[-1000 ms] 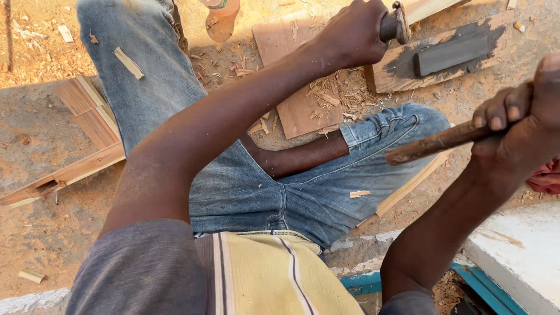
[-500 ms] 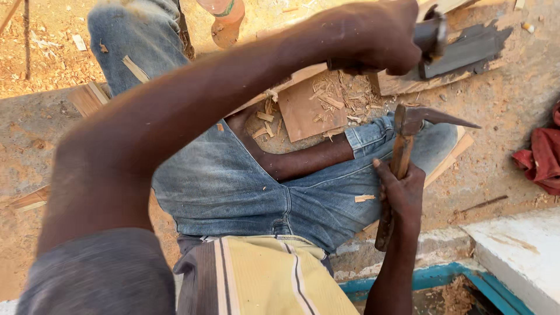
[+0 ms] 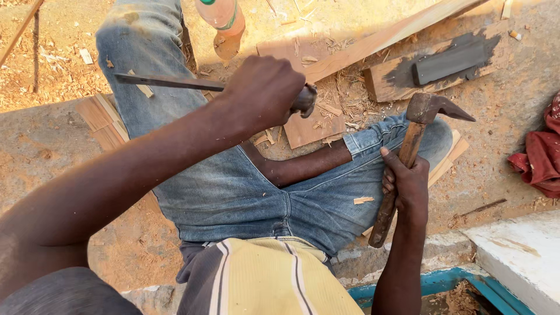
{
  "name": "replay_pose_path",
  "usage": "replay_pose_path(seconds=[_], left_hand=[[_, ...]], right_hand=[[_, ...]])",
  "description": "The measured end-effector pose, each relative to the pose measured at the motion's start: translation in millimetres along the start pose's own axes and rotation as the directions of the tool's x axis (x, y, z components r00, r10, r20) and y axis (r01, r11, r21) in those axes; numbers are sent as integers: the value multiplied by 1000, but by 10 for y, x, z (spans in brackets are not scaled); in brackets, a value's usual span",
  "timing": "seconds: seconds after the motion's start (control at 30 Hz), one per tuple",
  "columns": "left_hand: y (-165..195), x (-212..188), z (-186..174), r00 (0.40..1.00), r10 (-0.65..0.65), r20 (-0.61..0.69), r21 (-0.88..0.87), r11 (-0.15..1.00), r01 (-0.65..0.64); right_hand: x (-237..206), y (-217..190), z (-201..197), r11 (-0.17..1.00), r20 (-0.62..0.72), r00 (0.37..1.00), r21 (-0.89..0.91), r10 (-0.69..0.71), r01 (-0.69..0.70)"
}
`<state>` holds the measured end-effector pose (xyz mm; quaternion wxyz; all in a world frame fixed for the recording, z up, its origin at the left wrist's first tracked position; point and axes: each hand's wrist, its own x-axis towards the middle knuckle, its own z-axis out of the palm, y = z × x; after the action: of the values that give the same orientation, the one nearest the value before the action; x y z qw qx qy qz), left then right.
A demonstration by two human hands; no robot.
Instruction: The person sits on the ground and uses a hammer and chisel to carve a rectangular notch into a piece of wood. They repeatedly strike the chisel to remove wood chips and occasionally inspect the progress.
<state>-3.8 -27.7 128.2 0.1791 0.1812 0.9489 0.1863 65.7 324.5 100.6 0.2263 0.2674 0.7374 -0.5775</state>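
Two hands are both at work, and both have shifted since half a second ago. The left hand (image 3: 263, 93) has dropped from the top of the view to the middle, fist wrapped around a chisel (image 3: 169, 82) whose dark blade now shows, pointing left across the thigh; its butt pokes out on the right of the fist. The right hand (image 3: 405, 182) sits a little lower than before, fingers folded around the wooden handle of a hammer (image 3: 408, 146), head up and tilted right, beside the right knee.

Below the left fist lies a wood panel (image 3: 315, 122) strewn with chips, touching the jeans. A long plank (image 3: 385, 36) runs diagonally above it. To the right a dark stone (image 3: 449, 61) rests on a wood block (image 3: 388, 81). A bottle (image 3: 219, 13) stands at the top edge. A red cloth (image 3: 539, 154) lies at the far right, a white slab (image 3: 519, 256) at the lower right. The left forearm crosses the view and hides much of the left leg.
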Motion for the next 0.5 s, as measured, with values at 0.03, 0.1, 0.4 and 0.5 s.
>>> replay_pose_path(seconds=[0.03,0.1,0.4,0.5], left_hand=[[-46,2,97,1000,-8,24,38,999,7],[-127,34,287,997,-29,75,66,998,24],[-405,238,588,988,12,154,72,997,-24],[-400,208,486,998,31,54,74,997,-35]], right_hand=[[2,-1,4,1000,4,1000,9,0,0],[17,-1,6,1000,-6,1000,9,3,-3],[20,48,24,999,-44,999,34,-9,10],[19,46,27,999,-41,999,34,2,0]])
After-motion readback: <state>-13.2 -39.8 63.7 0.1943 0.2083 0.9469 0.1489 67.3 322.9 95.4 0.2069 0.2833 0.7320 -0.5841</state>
